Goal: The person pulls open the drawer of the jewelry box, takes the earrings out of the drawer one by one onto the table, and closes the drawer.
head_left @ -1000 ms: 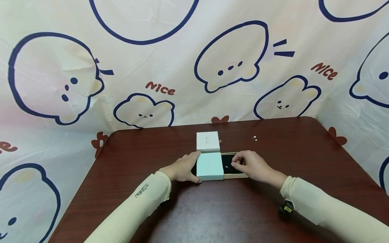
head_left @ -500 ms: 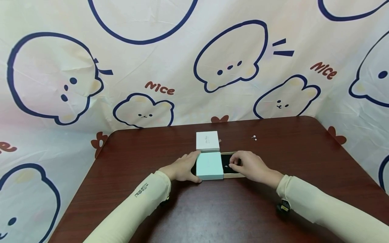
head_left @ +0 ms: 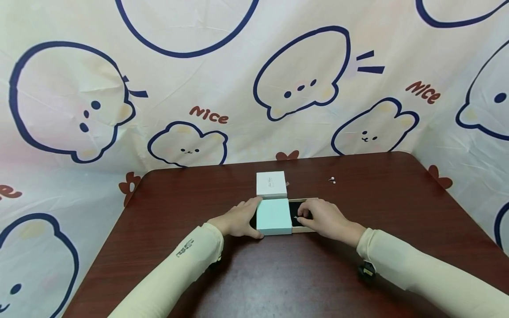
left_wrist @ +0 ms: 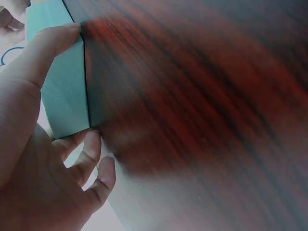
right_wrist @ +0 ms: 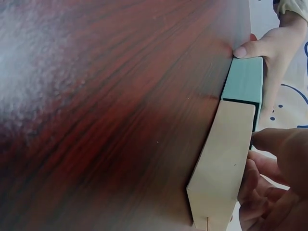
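Note:
A pale teal slide-out jewellery box stands on the table, its sleeve (head_left: 274, 216) to the left and its cream drawer (right_wrist: 224, 149) pulled partway out to the right. My left hand (head_left: 238, 219) grips the sleeve's left end, thumb at the front corner and fingers toward the back. Inside the drawer lies a black lining (head_left: 293, 207) with a small silvery star-shaped piece (head_left: 296, 217). My right hand (head_left: 324, 217) reaches over the drawer with bent fingers, thumb and index tips right at the star-shaped piece. I cannot tell whether they pinch it.
Directly behind the teal box stands a white box (head_left: 271, 184) with fine lettering on its lid. A small pair of pearl-like studs (head_left: 332, 180) lies farther back on the right of the dark wooden table (head_left: 254, 282). A printed cloth (head_left: 238, 88) hangs behind the table.
My right hand has moved a little to the left over the drawer, bringing its fingertips up to the star-shaped piece. The left hand has stayed on the sleeve.

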Motion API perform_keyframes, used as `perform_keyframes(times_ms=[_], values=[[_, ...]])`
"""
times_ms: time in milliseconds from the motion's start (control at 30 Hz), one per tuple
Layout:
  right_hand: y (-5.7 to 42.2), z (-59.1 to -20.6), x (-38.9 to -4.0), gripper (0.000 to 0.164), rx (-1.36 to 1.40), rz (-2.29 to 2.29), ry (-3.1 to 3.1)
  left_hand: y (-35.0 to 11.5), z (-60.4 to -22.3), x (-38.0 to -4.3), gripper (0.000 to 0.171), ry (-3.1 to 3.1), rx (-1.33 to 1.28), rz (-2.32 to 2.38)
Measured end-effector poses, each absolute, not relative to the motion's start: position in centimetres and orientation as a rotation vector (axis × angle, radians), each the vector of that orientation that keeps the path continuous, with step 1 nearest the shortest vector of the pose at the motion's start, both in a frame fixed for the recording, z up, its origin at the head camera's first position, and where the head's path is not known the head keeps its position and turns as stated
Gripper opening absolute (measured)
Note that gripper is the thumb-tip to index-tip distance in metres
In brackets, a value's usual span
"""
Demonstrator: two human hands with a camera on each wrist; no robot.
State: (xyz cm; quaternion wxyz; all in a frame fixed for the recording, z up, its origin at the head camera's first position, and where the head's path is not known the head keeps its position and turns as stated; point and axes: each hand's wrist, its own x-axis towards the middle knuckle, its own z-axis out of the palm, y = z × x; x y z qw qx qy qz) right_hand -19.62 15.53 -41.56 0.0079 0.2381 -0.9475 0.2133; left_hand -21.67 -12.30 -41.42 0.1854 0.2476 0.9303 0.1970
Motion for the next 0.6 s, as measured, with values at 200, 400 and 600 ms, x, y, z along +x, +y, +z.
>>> perform_keyframes(times_ms=[200,400,600], values=[[15.35,-41.70,-19.75,0.009,0.731,0.648,-2.978,-12.27,-41.48,-21.72,0.110,2.626,0.706,0.552],[15.18,-41.73,-19.83,0.008,0.730,0.627,-2.981,-12.21,-41.46,-21.76,0.111,2.628,0.696,0.563],[15.00,-41.78,-20.10,0.004,0.754,0.612,-2.987,-12.21,-41.42,-21.74,0.111,2.628,0.696,0.565]])
